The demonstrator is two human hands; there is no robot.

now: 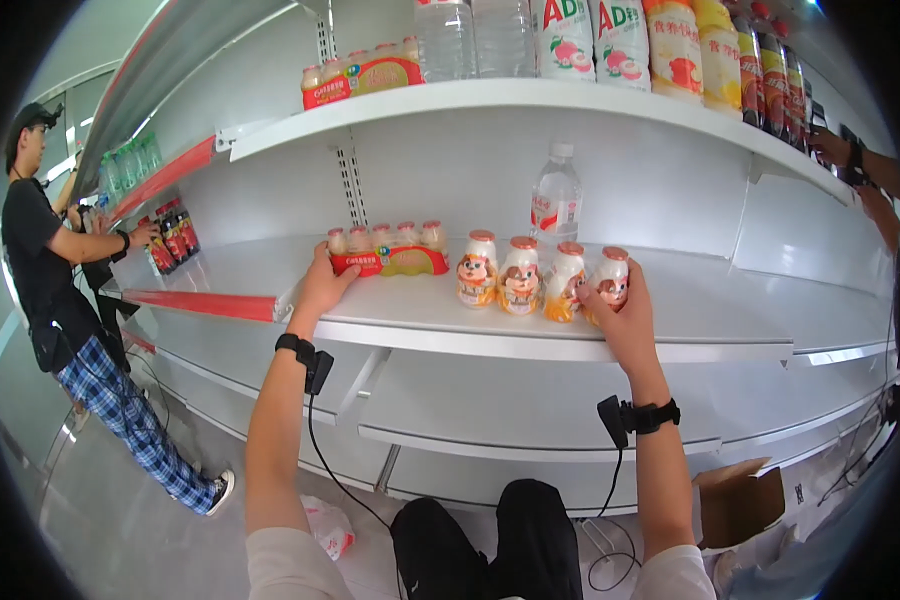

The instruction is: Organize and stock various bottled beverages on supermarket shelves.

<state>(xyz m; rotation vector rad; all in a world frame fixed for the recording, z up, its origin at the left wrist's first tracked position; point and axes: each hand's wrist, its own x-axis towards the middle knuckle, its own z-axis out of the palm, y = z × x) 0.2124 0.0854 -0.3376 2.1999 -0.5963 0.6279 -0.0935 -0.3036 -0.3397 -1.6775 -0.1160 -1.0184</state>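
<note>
On the white metal shelf (pixel 420 315) stands a pack of small drink bottles in a red and green sleeve (pixel 394 259). My left hand (pixel 326 285) grips the left end of that pack, thumb in front. To its right, several white and orange drink bottles with red caps (pixel 521 277) stand in a row. My right hand (pixel 621 315) has its fingers and thumb around the rightmost bottle of the row (pixel 613 281). Behind the row a clear plastic bottle (pixel 559 195) stands upright.
An upper shelf (pixel 495 94) holds another sleeved pack (pixel 360 75) and large drink bottles (pixel 562 41). A person in black (pixel 37 240) works at the left shelves, holding dark bottles (pixel 172 236). Another person's hands (pixel 832 146) are at the right. An open cardboard box (pixel 742 506) sits on the floor.
</note>
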